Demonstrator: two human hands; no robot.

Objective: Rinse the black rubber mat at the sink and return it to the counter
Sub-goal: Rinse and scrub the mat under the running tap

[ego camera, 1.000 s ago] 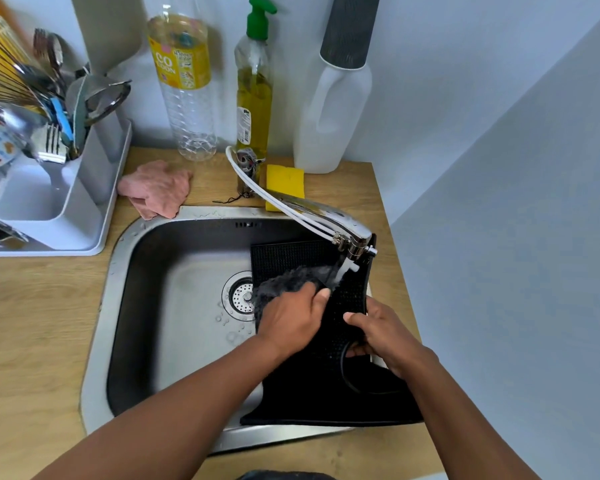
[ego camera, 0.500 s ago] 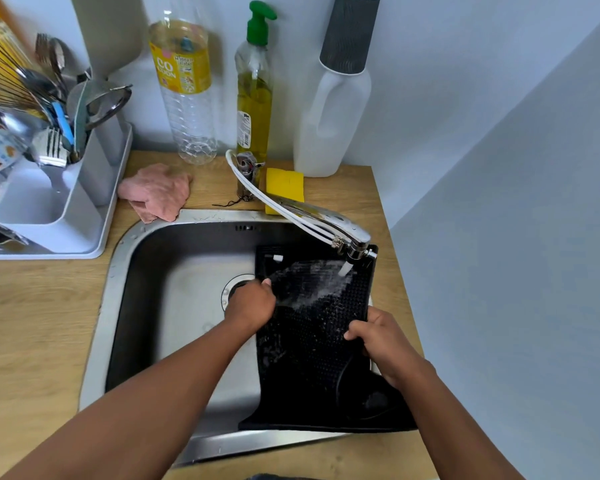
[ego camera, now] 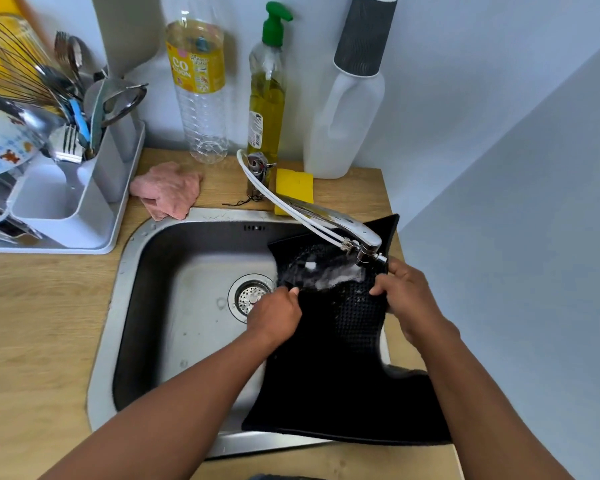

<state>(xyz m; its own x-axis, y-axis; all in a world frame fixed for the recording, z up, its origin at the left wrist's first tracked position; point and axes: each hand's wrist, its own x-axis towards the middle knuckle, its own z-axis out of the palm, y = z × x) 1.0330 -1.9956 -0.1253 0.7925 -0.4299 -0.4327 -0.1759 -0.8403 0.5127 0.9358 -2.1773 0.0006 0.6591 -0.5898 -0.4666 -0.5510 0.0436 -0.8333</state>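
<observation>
The black rubber mat (ego camera: 329, 358) hangs in the right side of the sink (ego camera: 194, 323), its top under the tap (ego camera: 347, 233) and its bottom edge draped over the sink's near rim. Water is striking the studded face just above and between the two hands. The left hand (ego camera: 278, 317) is pinched on the mat's left edge, with the drain (ego camera: 252, 296) just to its left; the right hand (ego camera: 404, 299) is closed on the right edge, directly below the tap's nozzle.

The rinse looks to be midway — only the upper part shows spray, the lower half is dark and I can't tell whether it is wet.

Trouble from here seems likeliest on the right-hand side. The mat's far corner pokes up past the rim toward the wall, so water running along that fold could spill onto the desk (ego camera: 32, 323) rather than into the basin. Wet rubber is slick too — a loose pinch and the sheet may slide down. The yellow sponge (ego camera: 293, 188), beyond the right hand, sits close to any splash.
</observation>
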